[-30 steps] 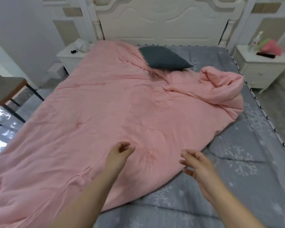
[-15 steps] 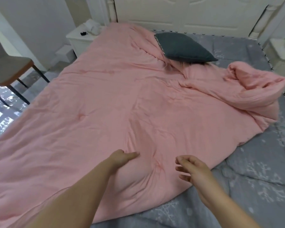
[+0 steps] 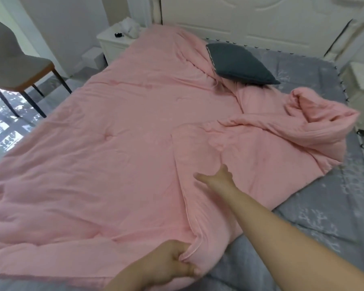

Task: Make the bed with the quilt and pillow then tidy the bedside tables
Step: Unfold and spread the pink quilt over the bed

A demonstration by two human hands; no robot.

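Since half a second ago both hands have gone onto the pink quilt (image 3: 118, 156), which then lay untouched under them: the left hand now pinches its near edge and the right arm reaches farther over it. Its near part has bunched into a long ridge that runs from the near edge toward the middle.

On the grey patterned sheet (image 3: 315, 208) of the bed, the quilt covers the left and middle and leaves the right side bare. Its far right corner is rolled up in a heap. At the far end stands the white headboard (image 3: 261, 19). At the far left stands a grey chair (image 3: 13, 59), near a white bedside table (image 3: 111, 42) with small objects on top. The dark grey pillow (image 3: 237, 64) lies tilted on the far part of the quilt, near the headboard.

The right hand (image 3: 216, 178) presses on the quilt beside the ridge, its fingers partly sunk in the cloth, so I cannot tell if they are apart or together. The left hand (image 3: 168, 265) is clamped on the quilt's near edge, with a fold between thumb and fingers.
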